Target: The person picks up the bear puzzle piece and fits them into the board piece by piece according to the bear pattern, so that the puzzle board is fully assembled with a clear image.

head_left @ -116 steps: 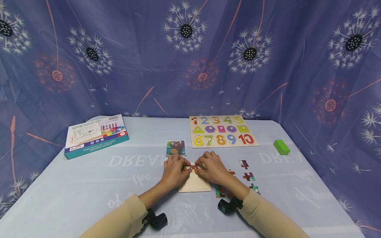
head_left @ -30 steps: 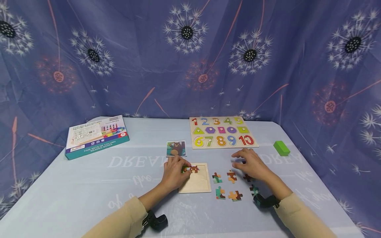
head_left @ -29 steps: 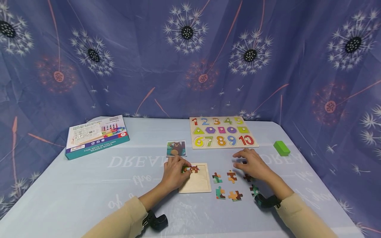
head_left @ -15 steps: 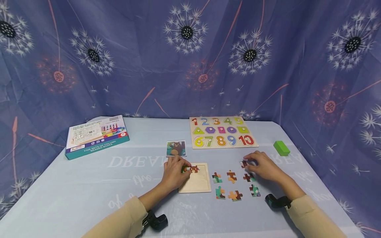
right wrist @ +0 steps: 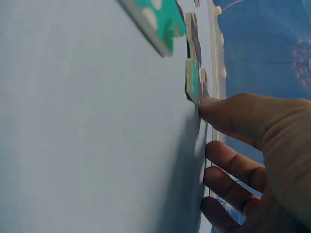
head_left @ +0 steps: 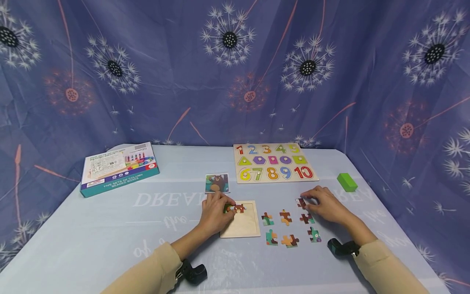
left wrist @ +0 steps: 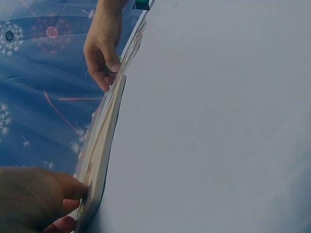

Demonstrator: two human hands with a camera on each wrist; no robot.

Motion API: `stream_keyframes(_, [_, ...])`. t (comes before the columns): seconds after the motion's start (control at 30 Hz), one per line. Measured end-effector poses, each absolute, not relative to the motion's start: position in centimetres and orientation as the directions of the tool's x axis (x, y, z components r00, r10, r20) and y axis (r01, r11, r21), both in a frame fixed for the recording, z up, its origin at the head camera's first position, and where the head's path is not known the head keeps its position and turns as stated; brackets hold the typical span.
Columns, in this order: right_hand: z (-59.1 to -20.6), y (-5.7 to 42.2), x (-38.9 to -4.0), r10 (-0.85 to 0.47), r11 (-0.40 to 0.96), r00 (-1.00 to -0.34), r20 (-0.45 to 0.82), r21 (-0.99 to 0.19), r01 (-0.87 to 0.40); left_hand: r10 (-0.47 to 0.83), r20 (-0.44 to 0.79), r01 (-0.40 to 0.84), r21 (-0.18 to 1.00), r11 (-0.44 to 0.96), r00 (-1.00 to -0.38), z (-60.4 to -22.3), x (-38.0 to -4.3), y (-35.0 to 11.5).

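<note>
My left hand (head_left: pixel 216 211) holds the left side of a square wooden puzzle board (head_left: pixel 240 226), its thumb and index finger over the upper left corner. Two jigsaw pieces lie in the board's top row; the brown bear-face piece (head_left: pixel 239 208) shows well, while the corner one is partly under my fingers. To the right, my right hand (head_left: pixel 327 205) pinches a dark brown jigsaw piece (head_left: pixel 300 203) lying at the table, thumb and index finger at its right edge. In the right wrist view the right thumb (right wrist: pixel 238 114) is near the loose pieces, other fingers spread below.
Several loose pieces, including a brown-and-orange one (head_left: pixel 290 241), lie right of the board. Behind it is a bear picture card (head_left: pixel 217 182). A number-and-shape board (head_left: pixel 275 163) is at the back, a green block (head_left: pixel 346 182) far right, a boxed bead set (head_left: pixel 119 168) far left.
My right hand has left the bear-face piece in the board, moved right over the loose pieces and come down on the dark brown one. The left hand has stayed at the board.
</note>
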State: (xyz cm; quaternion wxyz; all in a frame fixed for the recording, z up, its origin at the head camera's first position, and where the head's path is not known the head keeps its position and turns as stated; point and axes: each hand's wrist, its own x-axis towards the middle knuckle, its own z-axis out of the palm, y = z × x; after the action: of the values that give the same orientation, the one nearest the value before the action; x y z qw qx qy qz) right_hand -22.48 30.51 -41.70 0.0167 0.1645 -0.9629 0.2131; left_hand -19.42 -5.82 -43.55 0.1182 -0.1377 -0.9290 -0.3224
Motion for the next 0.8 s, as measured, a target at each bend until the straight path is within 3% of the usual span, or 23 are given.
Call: stream_keyframes(0.8, [-42.45, 30.86, -22.52, -0.263, 0.852, -0.959, 0.108, -0.44, -0.283, 0.183, 0.319, 0.344, 0.581, 0.737, -0.93, -43.57, -19.35, -5.82])
